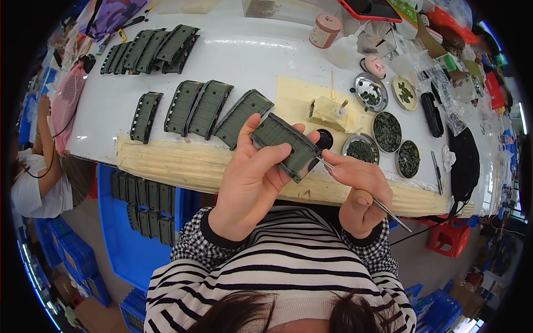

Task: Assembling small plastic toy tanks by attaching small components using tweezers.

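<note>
My left hand (pixel 241 186) grips a dark green, curved, ribbed panel (pixel 276 139), thumb on its face and fingers behind it. The panel is tilted above the near edge of the table. A slim metal tool (pixel 393 215) lies between the thumb and fingers of my right hand (pixel 362 188); its tip meets or nearly meets the panel's right end. Whether the tool has one arm or two I cannot tell. One finger of that hand wears a tan cover. Similar green panels (pixel 208 110) rest on the table just left of my hands.
More panels (pixel 150 50) lie at the far left. Round dishes of small dark green pieces (pixel 387 132) stand right of a tape-covered block (pixel 336 114). A blue bin (pixel 133 255) with panels sits below the table's left. Another person's arm (pixel 47 133) shows at left.
</note>
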A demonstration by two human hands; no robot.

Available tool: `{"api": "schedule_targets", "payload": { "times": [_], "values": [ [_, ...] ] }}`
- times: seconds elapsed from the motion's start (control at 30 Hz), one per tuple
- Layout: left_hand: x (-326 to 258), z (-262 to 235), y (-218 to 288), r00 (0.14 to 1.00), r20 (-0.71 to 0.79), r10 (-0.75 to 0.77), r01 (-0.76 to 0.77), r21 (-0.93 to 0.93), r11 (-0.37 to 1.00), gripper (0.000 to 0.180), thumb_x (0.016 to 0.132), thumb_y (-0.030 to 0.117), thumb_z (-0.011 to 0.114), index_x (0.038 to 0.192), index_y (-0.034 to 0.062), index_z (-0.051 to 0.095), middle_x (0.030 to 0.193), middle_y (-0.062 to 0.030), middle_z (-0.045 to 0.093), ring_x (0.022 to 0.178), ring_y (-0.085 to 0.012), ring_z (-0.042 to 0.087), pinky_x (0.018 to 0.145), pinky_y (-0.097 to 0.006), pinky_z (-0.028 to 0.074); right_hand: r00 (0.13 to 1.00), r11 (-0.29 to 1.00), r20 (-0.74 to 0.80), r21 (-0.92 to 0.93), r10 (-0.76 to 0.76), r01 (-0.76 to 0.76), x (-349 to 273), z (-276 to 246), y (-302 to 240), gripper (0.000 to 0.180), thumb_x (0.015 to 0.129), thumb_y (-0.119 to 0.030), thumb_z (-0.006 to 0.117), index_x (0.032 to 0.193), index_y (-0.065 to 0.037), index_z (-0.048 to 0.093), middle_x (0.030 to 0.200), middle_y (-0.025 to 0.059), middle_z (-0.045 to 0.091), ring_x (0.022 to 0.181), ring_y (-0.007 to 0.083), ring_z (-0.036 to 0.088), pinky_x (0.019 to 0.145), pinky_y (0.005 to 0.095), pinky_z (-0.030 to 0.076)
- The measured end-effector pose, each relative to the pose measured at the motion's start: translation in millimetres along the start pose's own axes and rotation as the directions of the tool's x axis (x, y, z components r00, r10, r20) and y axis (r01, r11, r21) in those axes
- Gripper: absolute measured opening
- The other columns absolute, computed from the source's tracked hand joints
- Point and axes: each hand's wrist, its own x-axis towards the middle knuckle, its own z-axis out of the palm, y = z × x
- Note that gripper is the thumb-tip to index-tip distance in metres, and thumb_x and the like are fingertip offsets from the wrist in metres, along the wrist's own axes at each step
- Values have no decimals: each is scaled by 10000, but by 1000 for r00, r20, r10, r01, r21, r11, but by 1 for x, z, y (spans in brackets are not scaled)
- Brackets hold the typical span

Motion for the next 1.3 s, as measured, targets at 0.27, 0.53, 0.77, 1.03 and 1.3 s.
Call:
{"api": "schedule_targets", "payload": {
  "times": [0.27,0.53,0.77,1.03,1.3],
  "values": [
    [1,-1,0,1000,4,-1,1,2,1000,498,902,-57,460,1321,155,293,1296,-242,477,1254,-380,479,999,-440,474,999,1000,32,-14,17,-16,1,-2,-2,272,961,-174,512,1006,61,640,1025,239,668,945,324,675,805,340,540],
    [1,0,-1,1000,1,-3,3,-2,1000,496,901,-55,462,1317,155,291,1293,-241,477,1249,-381,484,995,-439,476,999,1000,42,-15,26,-25,1,-4,-2,271,961,-172,509,1009,61,639,1028,241,667,945,324,673,814,344,537],
    [1,-1,-1,1000,5,-6,6,-5,1000,501,899,-54,464,1316,153,280,1290,-245,476,1247,-388,484,994,-442,475,999,1000,49,0,9,-9,0,-3,1,288,968,-189,507,1020,63,638,1038,241,662,957,327,669,818,348,538],
    [1,0,-1,1000,1,2,-2,7,1000,505,900,-52,459,1319,156,265,1289,-240,479,1250,-385,483,993,-446,475,995,998,89,-19,-51,53,2,-5,1,217,928,-110,553,1027,63,638,1026,237,656,971,337,666,809,349,546],
    [1,-1,-4,1000,-6,28,-28,40,999,538,905,-40,460,1346,161,228,1287,-238,482,1253,-387,480,987,-446,479,987,995,157,-87,-24,38,5,-9,-6,224,812,32,619,1033,70,634,1003,227,652,982,354,663,803,350,552]
  ]
}}
